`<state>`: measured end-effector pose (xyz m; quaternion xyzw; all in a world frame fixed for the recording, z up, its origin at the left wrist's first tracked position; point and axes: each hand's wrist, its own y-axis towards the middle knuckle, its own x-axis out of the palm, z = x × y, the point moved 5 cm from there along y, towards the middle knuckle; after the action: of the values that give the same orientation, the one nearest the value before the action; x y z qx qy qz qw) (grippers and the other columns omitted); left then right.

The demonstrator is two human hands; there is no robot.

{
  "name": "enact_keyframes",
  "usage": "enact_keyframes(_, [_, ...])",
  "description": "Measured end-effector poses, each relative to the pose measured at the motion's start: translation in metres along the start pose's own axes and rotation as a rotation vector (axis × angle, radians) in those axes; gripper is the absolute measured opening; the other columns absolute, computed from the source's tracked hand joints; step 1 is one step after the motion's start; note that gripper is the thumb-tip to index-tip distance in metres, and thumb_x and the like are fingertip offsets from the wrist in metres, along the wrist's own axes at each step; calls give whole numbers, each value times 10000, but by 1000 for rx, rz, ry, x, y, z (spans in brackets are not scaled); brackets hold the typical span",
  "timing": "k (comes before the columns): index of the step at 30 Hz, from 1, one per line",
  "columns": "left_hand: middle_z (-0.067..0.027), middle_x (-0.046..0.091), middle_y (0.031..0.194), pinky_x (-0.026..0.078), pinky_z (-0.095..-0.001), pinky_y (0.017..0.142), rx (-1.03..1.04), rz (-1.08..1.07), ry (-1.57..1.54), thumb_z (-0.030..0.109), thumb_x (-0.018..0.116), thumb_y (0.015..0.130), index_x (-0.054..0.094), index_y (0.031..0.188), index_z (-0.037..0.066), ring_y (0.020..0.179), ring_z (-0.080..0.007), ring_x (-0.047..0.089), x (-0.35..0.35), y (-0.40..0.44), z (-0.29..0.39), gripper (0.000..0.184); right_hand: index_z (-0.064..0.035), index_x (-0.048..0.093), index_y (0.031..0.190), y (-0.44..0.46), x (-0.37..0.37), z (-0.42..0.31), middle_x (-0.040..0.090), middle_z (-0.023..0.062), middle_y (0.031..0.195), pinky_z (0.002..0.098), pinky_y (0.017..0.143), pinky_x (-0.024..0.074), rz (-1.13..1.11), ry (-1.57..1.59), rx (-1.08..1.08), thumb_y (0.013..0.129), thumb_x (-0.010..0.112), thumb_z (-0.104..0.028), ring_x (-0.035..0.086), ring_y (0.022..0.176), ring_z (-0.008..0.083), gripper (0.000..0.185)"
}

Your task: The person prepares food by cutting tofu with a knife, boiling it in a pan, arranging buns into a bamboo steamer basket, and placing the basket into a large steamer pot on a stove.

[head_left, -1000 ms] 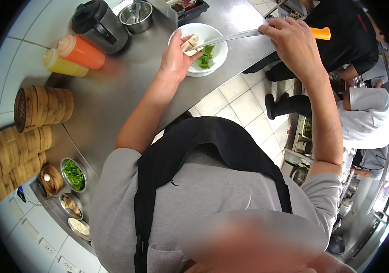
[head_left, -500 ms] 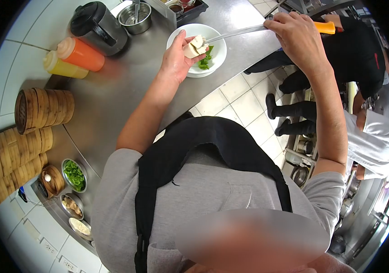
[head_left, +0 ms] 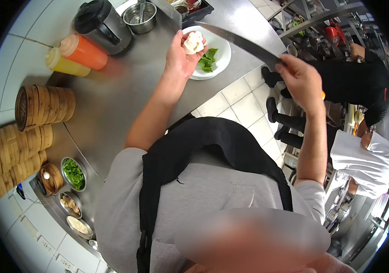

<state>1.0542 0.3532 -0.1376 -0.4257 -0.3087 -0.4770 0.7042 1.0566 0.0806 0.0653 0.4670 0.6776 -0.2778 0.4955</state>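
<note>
The white food [head_left: 193, 42] sits in my cupped left grip [head_left: 179, 57], above the bowl [head_left: 224, 57] of greens [head_left: 208, 60], near the tabletop's [head_left: 126, 98] floor-side edge. My right grip [head_left: 301, 82] is closed around the knife [head_left: 244, 44], blade apart from the food. The jug [head_left: 112, 38] stands toward the wall-side edge.

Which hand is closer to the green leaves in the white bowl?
Left. The left hand holds white food over the edge of the white bowl, close to the green leaves. The right hand is farther away, off to their right, gripping the knife.
</note>
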Motion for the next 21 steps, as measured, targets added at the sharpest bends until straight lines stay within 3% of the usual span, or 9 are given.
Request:
enact_keyframes(6, [-141,671,1033,551,-496,843,-2,-9,-65,362,388,1095,566,1065,58,954,-298,662,3,5,1,354,-98,725,1143,-20,43,24,741,131,898,348,744,537,-107,165,148,916,700,-240,723,816,272,270])
enact_keyframes(10, [-143,692,1111,561,-450,840,-5,14,-60,356,364,1100,597,1132,55,1036,-277,668,5,2,0,382,-104,726,1152,-24,53,27,742,130,909,358,757,535,-97,177,152,915,694,-237,717,831,289,274])
enact_keyframes(13, [-125,687,1054,518,-492,909,-6,-18,-54,376,360,1099,579,1088,63,994,-293,663,12,0,-2,382,-105,727,1147,-26,53,21,742,128,905,366,759,533,-110,152,158,912,690,-242,713,840,301,274])
enact_keyframes(21, [-178,689,1035,507,-481,896,-9,-53,-5,434,302,1102,567,1119,19,995,-321,671,9,3,-3,492,-106,724,1128,-27,69,18,732,136,888,389,748,529,-144,147,157,906,687,-249,703,842,322,267])
